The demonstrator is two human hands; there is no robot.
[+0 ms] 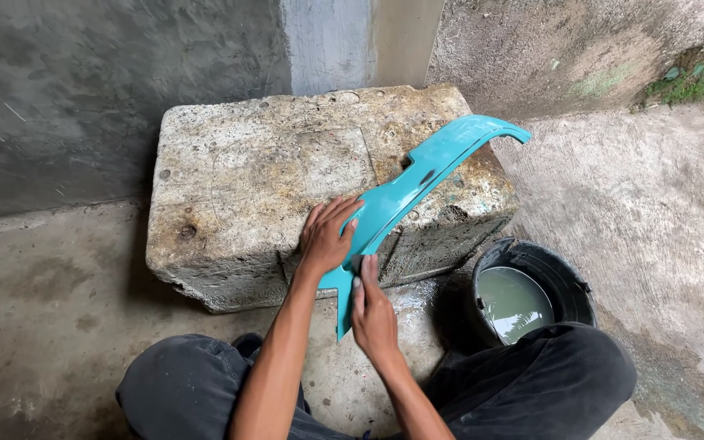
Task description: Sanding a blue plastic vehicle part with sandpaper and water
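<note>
A long, curved turquoise plastic panel (429,167) lies slanted across a rough concrete block (238,187), its lower tip hanging over the block's front edge. My left hand (326,236) lies flat with spread fingers on the panel's lower part and the block beside it. My right hand (374,314) presses on the panel's lower tip, fingers together, with something small and dark under the fingertips; what it is cannot be made out.
A black bucket (568,273) with cloudy water stands on the ground at the right of the block. My knees in dark trousers (556,375) frame the bottom of the view. A grey wall (83,90) rises behind the block; the concrete ground is wet.
</note>
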